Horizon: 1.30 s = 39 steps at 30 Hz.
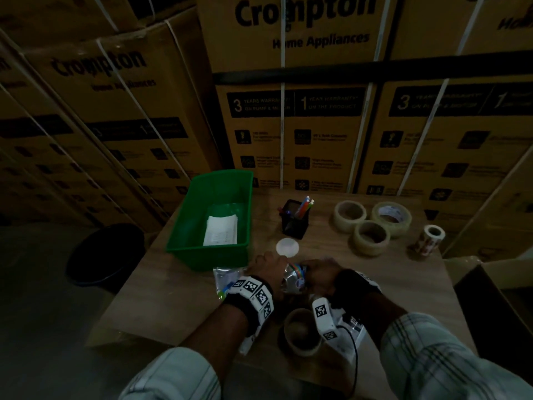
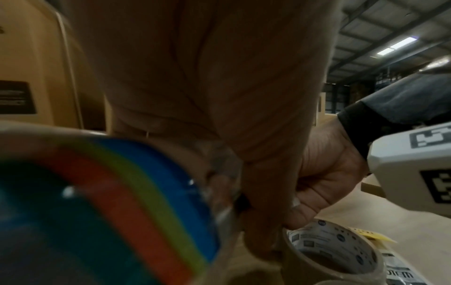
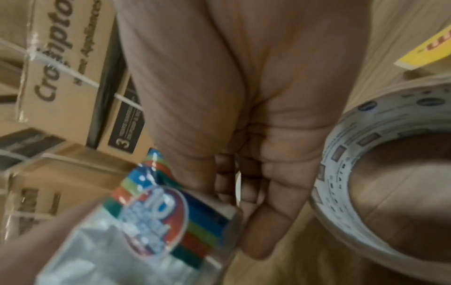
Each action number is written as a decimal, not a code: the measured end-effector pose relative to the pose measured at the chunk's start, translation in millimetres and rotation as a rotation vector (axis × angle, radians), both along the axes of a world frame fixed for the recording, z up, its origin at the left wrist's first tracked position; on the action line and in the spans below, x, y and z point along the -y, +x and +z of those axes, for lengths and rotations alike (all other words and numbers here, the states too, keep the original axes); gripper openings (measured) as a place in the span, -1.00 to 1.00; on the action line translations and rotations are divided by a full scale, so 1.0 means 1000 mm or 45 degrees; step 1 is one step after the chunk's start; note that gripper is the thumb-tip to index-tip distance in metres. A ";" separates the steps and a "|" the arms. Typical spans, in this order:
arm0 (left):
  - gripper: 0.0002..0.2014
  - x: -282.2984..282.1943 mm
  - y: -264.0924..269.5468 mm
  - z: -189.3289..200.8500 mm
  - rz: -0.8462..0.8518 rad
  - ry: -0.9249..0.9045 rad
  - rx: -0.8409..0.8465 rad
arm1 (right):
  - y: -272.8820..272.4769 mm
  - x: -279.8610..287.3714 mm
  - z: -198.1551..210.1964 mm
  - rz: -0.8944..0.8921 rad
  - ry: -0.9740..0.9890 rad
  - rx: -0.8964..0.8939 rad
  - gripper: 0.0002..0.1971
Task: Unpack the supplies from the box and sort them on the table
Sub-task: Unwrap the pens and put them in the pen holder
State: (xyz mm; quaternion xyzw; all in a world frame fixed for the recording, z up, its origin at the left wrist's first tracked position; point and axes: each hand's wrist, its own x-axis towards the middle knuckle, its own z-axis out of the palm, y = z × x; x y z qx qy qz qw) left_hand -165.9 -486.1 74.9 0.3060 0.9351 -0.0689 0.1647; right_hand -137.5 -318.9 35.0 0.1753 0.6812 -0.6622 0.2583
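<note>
Nearest to my camera are my two sleeves, and just past them my left hand (image 1: 266,269) and my right hand (image 1: 320,272), close together over the near part of the table (image 1: 184,287). Both pinch the same small packet (image 1: 292,277), shiny plastic with rainbow stripes; in the right wrist view my fingers (image 3: 266,192) curl onto its striped end. I cannot read what is inside.

Just under my wrists stands a roll of tape (image 1: 301,332), and beside my left hand lies a clear bag (image 1: 226,280), so these still wait for a place, I think.

Further out, sorting looks already well advanced: three tape rolls (image 1: 372,223) sit grouped at the right, a small label roll (image 1: 429,239) beside them, a black pen holder (image 1: 295,222) with coloured pens in the middle, and a round white lid (image 1: 287,247) in front of it. The green bin (image 1: 207,252) at the left holds one white paper pack. An open cardboard box (image 1: 496,281) stands at the far right; its inside is too dark to judge.
</note>
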 end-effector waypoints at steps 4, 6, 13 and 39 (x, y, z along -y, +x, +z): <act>-0.17 0.008 0.004 0.003 0.027 0.134 0.050 | -0.003 0.002 0.005 0.009 0.119 -0.009 -0.74; -0.14 0.012 0.004 0.006 0.087 0.253 0.117 | -0.005 0.002 0.011 0.023 0.173 -0.047 -0.82; -0.03 0.022 0.001 -0.022 0.438 0.733 0.354 | -0.019 -0.010 0.066 0.233 0.592 -0.415 -0.85; 0.01 -0.005 -0.044 -0.035 0.735 0.721 0.395 | -0.106 -0.074 0.171 0.019 1.238 -0.801 -0.88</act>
